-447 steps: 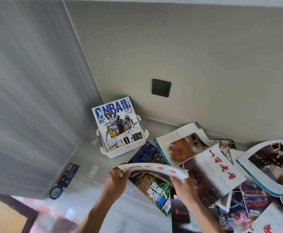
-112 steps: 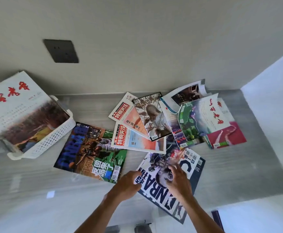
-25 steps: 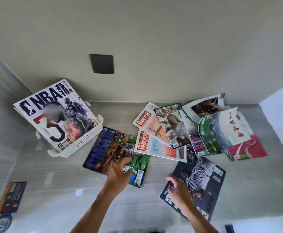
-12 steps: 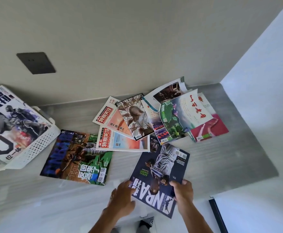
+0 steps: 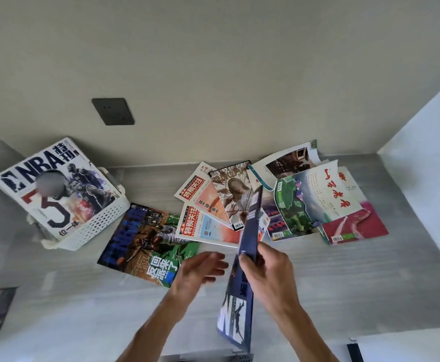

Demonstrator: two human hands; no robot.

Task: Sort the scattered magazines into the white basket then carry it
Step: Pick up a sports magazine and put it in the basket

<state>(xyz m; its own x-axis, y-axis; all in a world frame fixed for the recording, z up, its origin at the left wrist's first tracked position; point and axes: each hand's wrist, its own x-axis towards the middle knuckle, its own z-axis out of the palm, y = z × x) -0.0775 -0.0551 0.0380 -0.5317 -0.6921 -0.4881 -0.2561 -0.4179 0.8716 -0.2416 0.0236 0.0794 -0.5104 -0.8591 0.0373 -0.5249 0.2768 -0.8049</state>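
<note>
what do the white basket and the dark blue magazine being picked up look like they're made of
White basket: looks like moulded plastic, matte, walls pierced by even rows of small holes. Dark blue magazine: coated paper, probably glossy; it is thin and flexes in the right hand.

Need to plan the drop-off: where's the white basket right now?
In the head view the white basket sits at the far left of the surface, below the dark wall socket, holding an upright NBA magazine, just left of the green-and-blue magazine.
</note>
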